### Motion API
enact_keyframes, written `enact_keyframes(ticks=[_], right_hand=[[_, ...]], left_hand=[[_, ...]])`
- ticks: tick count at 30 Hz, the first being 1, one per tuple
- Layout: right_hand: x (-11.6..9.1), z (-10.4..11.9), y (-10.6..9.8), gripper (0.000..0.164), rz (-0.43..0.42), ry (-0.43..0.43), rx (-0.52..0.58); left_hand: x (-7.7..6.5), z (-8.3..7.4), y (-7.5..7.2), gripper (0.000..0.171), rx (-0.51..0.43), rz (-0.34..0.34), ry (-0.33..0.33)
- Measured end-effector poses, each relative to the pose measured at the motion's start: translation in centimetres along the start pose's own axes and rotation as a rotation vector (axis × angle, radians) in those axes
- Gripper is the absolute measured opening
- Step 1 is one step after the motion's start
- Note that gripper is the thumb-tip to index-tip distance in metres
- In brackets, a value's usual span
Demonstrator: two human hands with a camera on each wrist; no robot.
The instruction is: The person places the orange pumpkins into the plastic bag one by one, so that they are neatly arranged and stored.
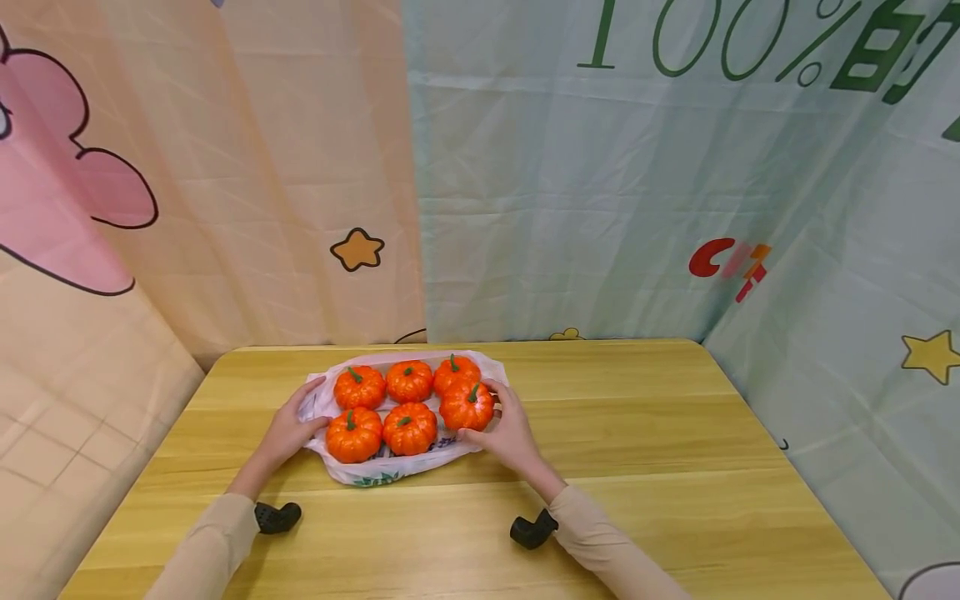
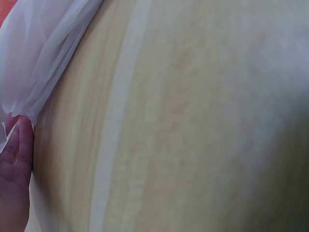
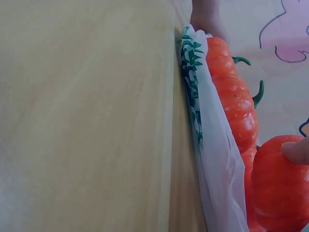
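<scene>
Several small orange pumpkins (image 1: 358, 387) with green stems sit in two rows on a shallow tray lined with a white plastic bag (image 1: 378, 479), which has green leaf print. My left hand (image 1: 291, 427) holds the bag-covered left end, thumb in front and fingers behind; the left wrist view shows fingers at the gathered plastic bag (image 2: 41, 63). With thumb and fingers, my right hand (image 1: 513, 429) grips the front right pumpkin (image 1: 467, 407), seen also as a pumpkin (image 3: 280, 188) under the thumb in the right wrist view. It looks raised above the others. Whether it touches the tray, I cannot tell.
The tray and bag stand on a wooden table (image 1: 637, 467), left of its middle and near the back edge. Printed cloth curtains (image 1: 562, 208) hang behind and at both sides. A black strap piece (image 1: 534, 529) is at each wrist.
</scene>
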State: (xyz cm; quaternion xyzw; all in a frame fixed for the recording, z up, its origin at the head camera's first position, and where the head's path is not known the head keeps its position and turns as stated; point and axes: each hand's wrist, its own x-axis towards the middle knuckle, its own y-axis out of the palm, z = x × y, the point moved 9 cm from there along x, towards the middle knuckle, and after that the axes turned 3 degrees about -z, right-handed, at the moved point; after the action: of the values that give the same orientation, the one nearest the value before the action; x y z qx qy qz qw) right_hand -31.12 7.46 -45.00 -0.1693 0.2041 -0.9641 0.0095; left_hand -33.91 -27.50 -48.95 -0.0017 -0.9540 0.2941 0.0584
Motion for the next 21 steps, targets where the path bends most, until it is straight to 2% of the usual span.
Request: enact_keyframes(ticks=[5, 13, 21], right_hand=[[-0.2, -0.3, 0.6, 0.080, 0.027, -0.011, -0.038], [-0.5, -0.4, 1.0, 0.078, 0.069, -0.041, -0.171], [-0.7, -0.6, 1.2, 0.080, 0.102, -0.033, -0.230]], left_hand=[[0.0, -0.1, 0.0, 0.070, -0.004, -0.002, -0.001], [0.1, -0.2, -0.1, 0.070, -0.009, -0.017, 0.016], [0.1, -0.2, 0.0, 0.071, -0.018, -0.007, 0.017]])
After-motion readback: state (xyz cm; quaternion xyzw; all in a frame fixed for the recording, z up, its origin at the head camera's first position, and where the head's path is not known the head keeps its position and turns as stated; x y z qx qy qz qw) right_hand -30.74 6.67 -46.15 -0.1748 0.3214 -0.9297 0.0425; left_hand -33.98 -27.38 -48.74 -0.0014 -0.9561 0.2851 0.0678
